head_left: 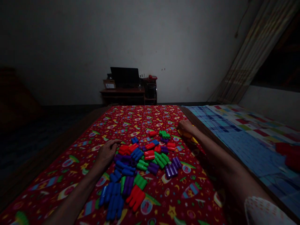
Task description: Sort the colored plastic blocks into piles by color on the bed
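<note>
Blocks (pixel 149 155) of shiny plastic, shaped like small tubes stuck side by side, are lying in a messy pile on a red cloth w/ bright cartoon pics (pixel 172 212). The cloth's covering the brown tabletop (pixel 87 120), & the pile's sitting between its L & R edges. R hand (pixel 186 126) is resting over some yellow plastic blocks (pixel 187 135) by the R edge, toward the far R corner. Its fingers are looking curled, but can't tell if they're gripping. L hand (pixel 107 152) is lying loose by the pile's L side, fingers apart, holding nothing I can see.

Best way, I think: R hand should be cupping the yellow ones low, away from the edge, so none are rolling off. L hand should be going easy, not bumping the pile.

Count: 2 hands; at least 4 green blocks (pixel 164 135), 6 red blocks (pixel 136 197), 6 blue blocks (pixel 114 200), 5 purple blocks (pixel 153 168). They're overlapping, so maybe more. Yellow no. unknown: R hand's hiding them.
</note>
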`<action>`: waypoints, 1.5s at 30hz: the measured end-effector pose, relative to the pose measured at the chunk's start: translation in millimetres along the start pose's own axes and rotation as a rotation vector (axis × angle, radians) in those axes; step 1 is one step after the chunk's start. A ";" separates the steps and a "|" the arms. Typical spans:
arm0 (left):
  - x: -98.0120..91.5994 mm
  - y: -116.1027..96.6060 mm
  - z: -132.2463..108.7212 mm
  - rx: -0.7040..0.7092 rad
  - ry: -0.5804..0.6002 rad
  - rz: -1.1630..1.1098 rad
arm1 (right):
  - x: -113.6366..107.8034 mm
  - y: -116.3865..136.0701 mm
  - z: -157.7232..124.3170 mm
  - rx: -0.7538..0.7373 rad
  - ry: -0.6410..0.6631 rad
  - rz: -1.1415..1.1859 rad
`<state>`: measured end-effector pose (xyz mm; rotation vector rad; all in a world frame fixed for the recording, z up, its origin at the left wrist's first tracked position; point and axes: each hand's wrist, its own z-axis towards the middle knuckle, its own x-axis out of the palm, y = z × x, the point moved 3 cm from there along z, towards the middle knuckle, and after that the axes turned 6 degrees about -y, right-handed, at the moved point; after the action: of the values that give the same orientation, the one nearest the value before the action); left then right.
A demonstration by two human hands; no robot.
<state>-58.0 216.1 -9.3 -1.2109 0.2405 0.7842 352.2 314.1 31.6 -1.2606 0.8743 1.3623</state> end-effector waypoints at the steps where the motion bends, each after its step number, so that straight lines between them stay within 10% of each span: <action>1: 0.2 0.6 0.0 -0.002 0.000 -0.002 | -3.8 -2.8 -1.7 0.008 -0.007 0.004; 9: 0.9 1.3 -1.1 0.010 0.000 -0.008 | 2.6 -37.2 -56.4 0.066 -0.334 0.227; 14: 1.9 2.4 0.0 -0.003 0.002 0.002 | 49.1 -56.1 -91.9 0.128 -0.234 0.364; 29: 1.0 1.5 -1.0 0.001 0.020 -0.001 | 52.6 -53.5 -58.2 0.095 -0.256 0.583; 45: 4.0 7.4 0.7 0.005 0.029 -0.002 | 28.7 -38.4 -47.2 0.342 -0.647 0.685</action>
<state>-60.1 219.4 -16.8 -1.2186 0.2652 0.7642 402.3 282.3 0.0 -0.1961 1.0413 1.8928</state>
